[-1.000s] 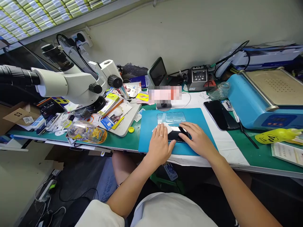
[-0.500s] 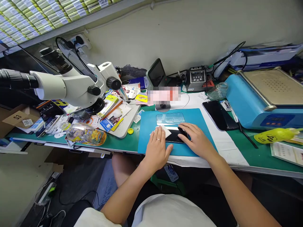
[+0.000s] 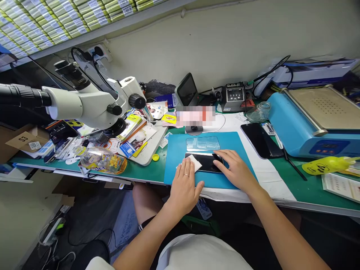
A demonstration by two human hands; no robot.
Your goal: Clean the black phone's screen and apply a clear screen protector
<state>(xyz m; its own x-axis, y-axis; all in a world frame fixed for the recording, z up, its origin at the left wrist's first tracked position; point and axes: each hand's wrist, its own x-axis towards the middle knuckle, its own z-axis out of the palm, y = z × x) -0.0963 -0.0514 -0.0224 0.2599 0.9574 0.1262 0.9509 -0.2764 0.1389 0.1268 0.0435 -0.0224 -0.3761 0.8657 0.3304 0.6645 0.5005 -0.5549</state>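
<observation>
A black phone (image 3: 206, 162) lies screen-up on the blue work mat (image 3: 225, 142). My left hand (image 3: 184, 185) lies flat on the mat at the phone's left end, fingers stretched out, pressing a white wipe (image 3: 194, 162) against the glass. My right hand (image 3: 234, 170) rests on the phone's right end, fingers spread and holding it down. A clear screen protector (image 3: 203, 143) lies on the mat just beyond the phone.
A white microscope (image 3: 92, 103) hangs over the cluttered left side, near a plastic bottle (image 3: 102, 160). A second dark phone (image 3: 258, 139), a glass jar (image 3: 260, 111) and a blue machine (image 3: 312, 120) sit to the right. A yellow bottle (image 3: 329, 165) lies at the far right.
My left hand has slid back toward me along the phone with the white wipe, uncovering more of the screen. My right hand has stayed at the phone's right end.
</observation>
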